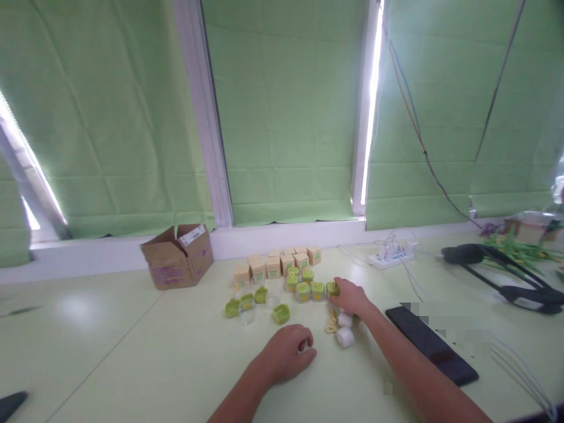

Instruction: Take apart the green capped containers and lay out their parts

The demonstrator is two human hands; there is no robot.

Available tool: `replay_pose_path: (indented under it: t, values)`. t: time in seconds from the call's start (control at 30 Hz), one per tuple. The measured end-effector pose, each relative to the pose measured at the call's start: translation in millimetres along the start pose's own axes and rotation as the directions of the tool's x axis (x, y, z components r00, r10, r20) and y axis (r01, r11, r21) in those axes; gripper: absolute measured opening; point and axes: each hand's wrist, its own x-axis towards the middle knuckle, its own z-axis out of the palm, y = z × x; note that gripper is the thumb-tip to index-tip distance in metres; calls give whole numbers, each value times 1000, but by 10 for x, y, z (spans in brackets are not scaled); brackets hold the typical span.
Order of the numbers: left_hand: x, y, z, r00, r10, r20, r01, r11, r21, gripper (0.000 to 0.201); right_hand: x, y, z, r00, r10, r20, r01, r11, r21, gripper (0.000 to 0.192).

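Note:
My right hand (350, 295) reaches forward and closes on a small clear jar with a green lid (332, 288) at the right end of a row of such jars (303, 291). My left hand (288, 351) rests on the pale table (132, 352) with its fingers curled over a small clear item I cannot make out. Two white cylinders (345, 336) and a small yellow coil (331, 322) lie between the hands. Loose green lids (281, 314) and an open clear jar (247, 310) sit to the left. Small tan boxes (273, 265) stand behind.
An open cardboard box (178, 257) stands at the back left. A black flat pad (432, 343) lies right of my right arm. A white power strip (388, 258) with cables and a black stand (502, 273) are at the back right. Green blinds cover the windows.

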Motion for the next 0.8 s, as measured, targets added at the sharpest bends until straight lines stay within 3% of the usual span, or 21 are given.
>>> replay_pose_path:
  t: [0.27,0.5,0.6,0.7,0.8]
  values:
    - [11,-19,17,1000,8,-10,-8,1000,-12,7,-53,19,-18,998,6,-61,-8,1000,-27,33]
    - [10,-26,30,999,0,-48,-2,999,-42,6,-187,-139,-197,971,-93,-222,95,995,1,32]
    - [33,-59,23,987,-60,-150,48,995,-86,16,-297,-248,-274,957,-131,-258,148,988,44,33]
    - [79,-131,15,945,-133,-299,88,984,-157,24,-444,-360,-327,937,-169,-304,221,964,147,34]
    - [117,-204,20,912,-152,-380,53,964,-259,37,-599,-478,-351,929,-263,-259,341,881,327,35]
